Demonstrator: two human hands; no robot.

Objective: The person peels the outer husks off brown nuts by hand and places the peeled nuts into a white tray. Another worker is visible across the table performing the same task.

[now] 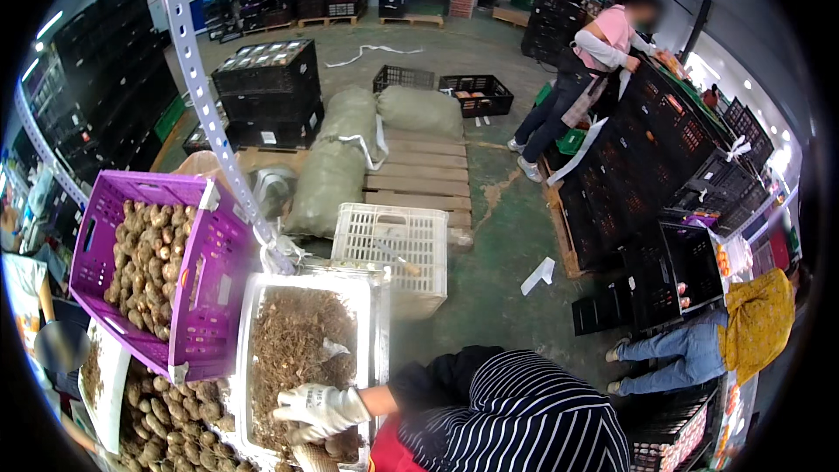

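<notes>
My right hand (321, 412), in a white knit glove bearing print, reaches from the right into a white tray (243, 367). Its curled fingers touch the brown fibrous debris (295, 334) there; their grip cannot be told. Just below it, my left hand (316, 457), in a soiled glove, is cut off by the bottom edge. A few tubers show beside the gloves. Small brown tubers (154, 262), like taro corms, fill a tilted purple plastic crate (216, 314) at the left. More loose tubers (174, 419) lie below it. A pale scrap (335, 347) rests on the debris.
A perforated metal post (210, 111) rises behind the tray. Beyond stand a white plastic crate (390, 242) and full sacks (334, 164) on a wooden pallet (419, 177). Co-workers stand at stacked black crates (629, 157) on the right; another is partly visible at far left.
</notes>
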